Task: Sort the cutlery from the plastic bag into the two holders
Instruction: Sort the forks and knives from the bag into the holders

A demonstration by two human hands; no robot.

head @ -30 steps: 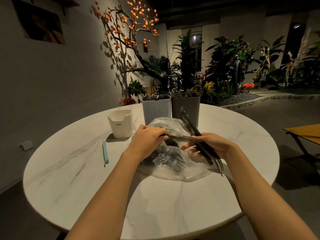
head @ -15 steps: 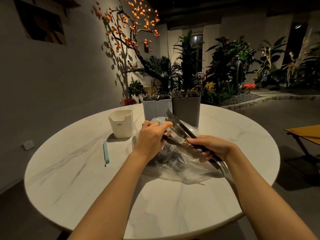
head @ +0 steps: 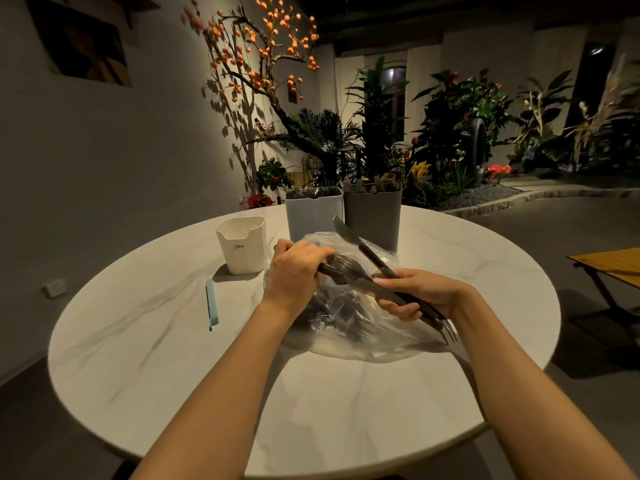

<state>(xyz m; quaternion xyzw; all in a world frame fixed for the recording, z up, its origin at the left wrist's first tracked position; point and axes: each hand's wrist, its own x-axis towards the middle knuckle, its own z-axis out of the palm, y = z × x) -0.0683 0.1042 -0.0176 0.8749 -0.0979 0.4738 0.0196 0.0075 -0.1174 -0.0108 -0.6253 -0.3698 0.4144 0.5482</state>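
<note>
At frame centre, seen from the head camera, the plastic bag (head: 360,327) of cutlery lies on the round worktop (head: 173,358). Left hand (head: 294,271) grips forks (head: 341,266) over it; right hand (head: 420,292) clutches a knife (head: 349,235) with more pieces. Behind stand the pale holder (head: 311,216) and grey holder (head: 374,216).

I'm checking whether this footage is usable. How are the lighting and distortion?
Head view: dim warm light with dark surroundings; the persimmon branch casts sharp shadows on the wall; wide-angle bending curves the round table; cutlery inside the plastic bag is murky.
</note>
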